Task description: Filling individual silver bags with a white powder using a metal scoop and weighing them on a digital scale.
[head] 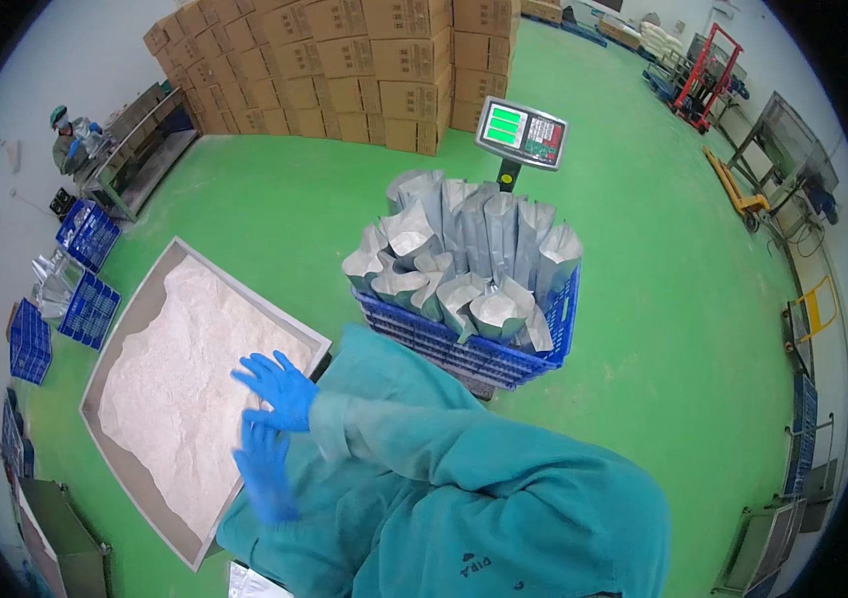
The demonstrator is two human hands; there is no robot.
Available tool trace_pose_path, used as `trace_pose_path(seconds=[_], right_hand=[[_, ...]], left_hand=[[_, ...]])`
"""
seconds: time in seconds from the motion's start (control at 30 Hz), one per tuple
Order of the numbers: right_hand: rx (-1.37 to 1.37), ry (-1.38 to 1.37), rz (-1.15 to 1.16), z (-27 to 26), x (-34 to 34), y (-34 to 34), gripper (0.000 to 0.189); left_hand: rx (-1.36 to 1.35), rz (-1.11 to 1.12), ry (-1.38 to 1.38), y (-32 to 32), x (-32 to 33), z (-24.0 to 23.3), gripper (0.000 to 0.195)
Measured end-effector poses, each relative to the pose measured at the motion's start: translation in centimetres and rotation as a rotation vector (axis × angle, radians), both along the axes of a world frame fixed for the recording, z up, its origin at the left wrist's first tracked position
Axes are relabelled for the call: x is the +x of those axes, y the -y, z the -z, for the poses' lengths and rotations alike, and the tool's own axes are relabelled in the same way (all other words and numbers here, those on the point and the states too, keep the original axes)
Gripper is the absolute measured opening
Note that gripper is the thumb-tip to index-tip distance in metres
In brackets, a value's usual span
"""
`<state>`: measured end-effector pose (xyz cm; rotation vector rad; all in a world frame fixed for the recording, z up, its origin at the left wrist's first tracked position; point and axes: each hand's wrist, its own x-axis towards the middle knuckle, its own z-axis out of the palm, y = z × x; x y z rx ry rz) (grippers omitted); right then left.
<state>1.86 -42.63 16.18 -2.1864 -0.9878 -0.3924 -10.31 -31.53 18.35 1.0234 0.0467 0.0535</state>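
My right hand [280, 392], in a blue glove, hovers over the near side of a large pale bin [141, 529], fingers spread and nothing in them. Just below it is my left hand [265, 472], also gloved in blue and somewhat blurred. Its fingers look apart and hold nothing I can see. White powder [185, 389] fills much of the bin, its surface uneven. To the right of the bin, silvery foil bags [500, 308] of powder stand upright in a blue plastic crate [461, 347], several with open tops.
Behind the crate rises a scale's display [521, 133]. Cardboard cartons [405, 60] are stacked at the back. A person [74, 142] stands by a metal bench [141, 142] at left, near blue crates [91, 306]. A yellow pallet jack [736, 190] is along the right wall.
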Motion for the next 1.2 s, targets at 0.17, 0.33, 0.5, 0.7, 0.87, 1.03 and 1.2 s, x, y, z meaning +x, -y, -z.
trace_pose_path(seconds=[0.17, 0.33, 0.5, 0.7, 0.87, 1.03, 1.2], right_hand=[[-0.013, -0.230, -0.080, 5.3, 1.1, -1.2, 0.059], [-0.022, -0.492, -0.216, 6.9, -2.9, -2.3, 0.045], [-0.064, -0.516, -0.244, 5.6, -3.5, -1.0, 0.043], [-0.193, -0.564, -0.223, 6.1, -3.8, -0.5, 0.040], [-0.141, -0.406, -0.381, 5.8, -3.3, -0.2, 0.043], [-0.138, -0.711, -0.320, 2.5, -7.6, -3.6, 0.049], [-0.082, -1.151, -0.725, -3.0, -12.4, -9.1, 0.047]], left_hand=[[1.891, -0.383, -0.976, -11.8, -19.4, 2.1, 0.077], [1.933, -0.308, -1.226, -12.7, -28.7, 12.1, 0.067], [1.699, -0.404, -1.179, -16.1, -29.4, 13.2, 0.049], [1.032, -0.544, -1.052, -20.2, -30.6, 13.0, 0.028], [0.676, -0.514, -0.960, -20.2, -33.3, 9.6, 0.014], [0.892, -0.708, -1.078, -16.4, -28.3, -0.4, 0.012], [0.833, -0.560, -0.451, -8.7, -16.2, -2.7, 0.014]])
